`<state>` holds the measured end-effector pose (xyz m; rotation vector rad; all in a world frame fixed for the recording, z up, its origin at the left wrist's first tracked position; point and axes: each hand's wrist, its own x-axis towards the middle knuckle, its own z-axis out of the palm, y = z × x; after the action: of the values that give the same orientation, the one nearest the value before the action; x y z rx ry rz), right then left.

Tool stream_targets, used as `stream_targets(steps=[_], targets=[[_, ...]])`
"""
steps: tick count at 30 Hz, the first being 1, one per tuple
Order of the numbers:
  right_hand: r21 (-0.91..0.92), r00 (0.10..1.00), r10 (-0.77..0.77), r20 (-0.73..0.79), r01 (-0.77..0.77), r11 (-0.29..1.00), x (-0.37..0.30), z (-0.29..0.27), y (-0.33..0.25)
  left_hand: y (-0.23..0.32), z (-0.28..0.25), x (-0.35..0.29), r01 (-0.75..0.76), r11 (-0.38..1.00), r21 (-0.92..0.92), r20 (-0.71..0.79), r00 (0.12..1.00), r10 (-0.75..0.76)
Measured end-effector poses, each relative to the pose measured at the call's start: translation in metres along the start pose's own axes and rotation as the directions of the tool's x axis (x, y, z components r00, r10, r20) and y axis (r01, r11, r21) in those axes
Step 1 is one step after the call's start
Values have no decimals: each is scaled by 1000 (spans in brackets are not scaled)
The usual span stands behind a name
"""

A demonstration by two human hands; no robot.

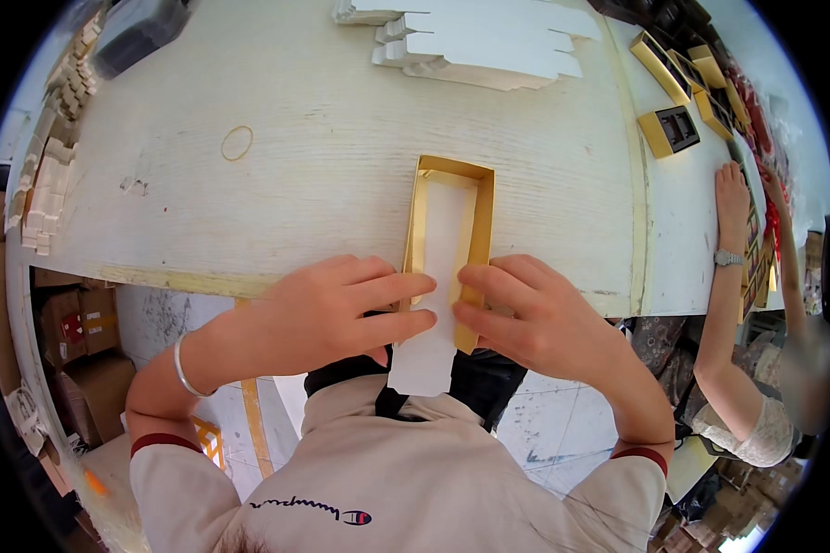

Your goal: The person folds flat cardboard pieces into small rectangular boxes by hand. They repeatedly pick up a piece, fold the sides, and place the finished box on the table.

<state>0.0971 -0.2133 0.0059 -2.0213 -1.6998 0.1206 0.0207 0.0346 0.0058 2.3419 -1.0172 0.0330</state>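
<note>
A long, narrow carton [481, 217] with gold walls and a white inside lies at the table's near edge, its length pointing away from me. The far end has a standing gold wall. At the near end a white flap [421, 369] sticks out past the table edge, over my lap. My left hand [355, 300] holds the left wall, index and middle fingers reaching over into the carton. On the opposite side my right hand [526, 309] grips the right wall, fingertips bent inward. Both thumbs are mostly hidden.
A stack of flat white card blanks [489, 41] lies at the far side. A rubber band [237, 144] is at left. Gold boxes with dark inserts [670, 131] stand at right, near a co-worker's hand [732, 192]. Folded card pieces [48, 198] line the left edge.
</note>
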Motion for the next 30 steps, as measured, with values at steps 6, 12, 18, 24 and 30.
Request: stream_targets(steps=[6,12,18,24,30], targets=[[47,997,6,-73,-2,999,1,6,6,-16,-1,3,-16,999,-43,18,1000,17],[122,983,65,-170,-44,992,4,16,5,-3,24,10,82,991,-107,-209,972,-103],[206,970,179,-166,-143,968,4,24,-5,10,36,15,188,977,-101,-282,936,-209],[182,962,225,-156,-196,964,3,25,-12,5,49,14,121,989,-90,-386,911,-146],[-175,978,-5,-210,-32,984,-17,20,-16,6,45,12,137,975,-174,-375,906,-194]])
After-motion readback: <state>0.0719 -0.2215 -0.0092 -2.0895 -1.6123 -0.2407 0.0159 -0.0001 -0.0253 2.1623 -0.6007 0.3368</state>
